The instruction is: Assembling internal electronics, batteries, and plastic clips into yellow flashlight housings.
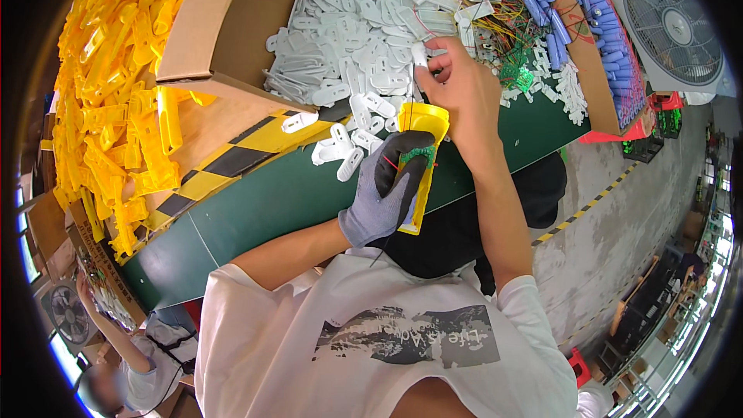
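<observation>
Worn on the head, left one of a side-by-side fisheye pair; upright, unmirrored. Set above the wearer's white shirt [267, 340], facing steeply down and out over the green table [294, 195]. Close to the left hand [387, 186] and right hand [467, 89], framing them around the upper middle. Very wide: spanning from yellow parts [116, 135] at left to grey floor [588, 240] at right. Bending straight edges toward a dark, rounded rim.

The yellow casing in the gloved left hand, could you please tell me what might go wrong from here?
Only the left hand holds the yellow casing, whose lower end seems past the edge of the green table, so a loosened grip might drop it. That hand also partly covers the green circuit board, so pressing hard could disturb it.
</observation>
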`<state>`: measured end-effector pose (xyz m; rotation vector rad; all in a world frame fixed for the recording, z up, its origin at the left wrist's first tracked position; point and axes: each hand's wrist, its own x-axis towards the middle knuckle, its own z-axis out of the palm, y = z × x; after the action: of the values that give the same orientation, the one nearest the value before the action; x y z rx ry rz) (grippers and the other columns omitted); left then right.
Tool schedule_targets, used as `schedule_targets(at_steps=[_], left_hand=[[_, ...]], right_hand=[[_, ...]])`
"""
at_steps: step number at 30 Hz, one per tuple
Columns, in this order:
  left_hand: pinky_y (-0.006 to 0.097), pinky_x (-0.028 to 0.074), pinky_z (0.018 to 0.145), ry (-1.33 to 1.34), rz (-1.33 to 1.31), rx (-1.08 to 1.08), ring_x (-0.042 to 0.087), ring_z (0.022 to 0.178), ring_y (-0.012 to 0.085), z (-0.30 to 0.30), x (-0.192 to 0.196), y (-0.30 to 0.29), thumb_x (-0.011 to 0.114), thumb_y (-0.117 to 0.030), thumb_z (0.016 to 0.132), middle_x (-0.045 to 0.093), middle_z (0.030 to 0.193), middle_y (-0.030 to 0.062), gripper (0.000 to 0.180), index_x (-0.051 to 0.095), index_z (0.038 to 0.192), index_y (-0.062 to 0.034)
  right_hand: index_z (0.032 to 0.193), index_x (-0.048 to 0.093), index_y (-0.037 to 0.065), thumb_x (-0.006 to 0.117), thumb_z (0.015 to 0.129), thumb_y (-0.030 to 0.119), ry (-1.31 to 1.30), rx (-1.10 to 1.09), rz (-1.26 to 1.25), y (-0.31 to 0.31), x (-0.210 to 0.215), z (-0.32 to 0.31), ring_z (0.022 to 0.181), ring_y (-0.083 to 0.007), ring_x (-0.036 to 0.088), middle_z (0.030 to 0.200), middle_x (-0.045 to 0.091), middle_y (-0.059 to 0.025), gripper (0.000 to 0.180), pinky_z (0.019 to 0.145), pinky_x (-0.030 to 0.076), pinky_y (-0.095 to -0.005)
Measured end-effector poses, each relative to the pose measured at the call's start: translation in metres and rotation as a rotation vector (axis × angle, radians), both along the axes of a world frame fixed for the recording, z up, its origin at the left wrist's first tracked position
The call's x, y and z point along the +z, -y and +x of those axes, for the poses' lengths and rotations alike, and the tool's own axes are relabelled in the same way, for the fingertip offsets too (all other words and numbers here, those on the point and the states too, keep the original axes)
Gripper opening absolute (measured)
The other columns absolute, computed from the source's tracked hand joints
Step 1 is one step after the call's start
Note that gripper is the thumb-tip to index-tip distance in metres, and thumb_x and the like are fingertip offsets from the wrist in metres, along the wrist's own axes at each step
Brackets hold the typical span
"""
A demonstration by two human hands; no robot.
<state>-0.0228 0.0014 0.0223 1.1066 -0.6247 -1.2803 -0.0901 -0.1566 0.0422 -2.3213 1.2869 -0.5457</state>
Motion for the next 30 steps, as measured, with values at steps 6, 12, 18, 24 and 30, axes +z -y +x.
schedule_targets(at_steps=[6,12,18,24,30], left_hand=[[0.027,0.048,0.075,0.111,-0.100,0.032,0.057,0.085,0.0119,0.001,0.000,0.000,0.048,-0.004,0.092,0.059,0.098,0.0091,0.028,0.051,0.119,-0.0039],[0.028,0.048,0.076,0.093,-0.089,0.056,0.058,0.087,0.0125,0.000,-0.001,0.000,0.049,-0.006,0.092,0.059,0.098,0.0094,0.026,0.052,0.117,-0.0024],[0.028,0.047,0.077,0.282,-0.198,0.109,0.058,0.088,0.0148,0.001,-0.008,0.004,0.051,-0.008,0.092,0.060,0.099,0.0119,0.024,0.054,0.114,-0.0007],[0.027,0.048,0.076,0.154,-0.147,0.080,0.059,0.084,0.0120,0.002,-0.003,0.002,0.050,-0.009,0.093,0.060,0.095,0.0094,0.021,0.055,0.112,-0.0008],[0.028,0.046,0.082,0.152,-0.142,-0.026,0.055,0.093,0.0112,0.004,-0.007,-0.001,0.045,-0.009,0.097,0.056,0.108,0.0078,0.023,0.051,0.119,-0.0045]], right_hand=[[0.119,0.056,0.008,0.070,0.078,0.002,0.730,0.035,0.433,-0.015,0.000,-0.035,0.062,-0.0060,0.056,0.073,0.062,-0.0014,0.044,0.057,0.043,-0.0202],[0.125,0.047,-0.004,0.067,0.079,-0.005,0.997,-0.027,0.646,-0.068,-0.016,-0.073,0.075,-0.0097,0.060,0.085,0.063,-0.0063,0.050,0.069,0.047,-0.0217],[0.102,0.055,-0.002,0.071,0.071,-0.012,1.036,-0.062,0.564,-0.096,-0.029,-0.088,0.084,-0.0141,0.061,0.090,0.062,-0.0092,0.036,0.073,0.048,-0.0242],[0.081,0.057,-0.001,0.071,0.072,-0.008,1.070,0.147,0.110,-0.098,-0.029,-0.075,0.093,-0.0248,0.060,0.103,0.061,-0.0193,0.018,0.071,0.048,-0.0296],[0.083,0.062,-0.006,0.062,0.082,-0.002,0.602,0.461,0.219,-0.087,-0.026,-0.104,0.048,-0.0104,0.052,0.062,0.059,-0.0092,0.005,0.043,0.037,-0.0210]])
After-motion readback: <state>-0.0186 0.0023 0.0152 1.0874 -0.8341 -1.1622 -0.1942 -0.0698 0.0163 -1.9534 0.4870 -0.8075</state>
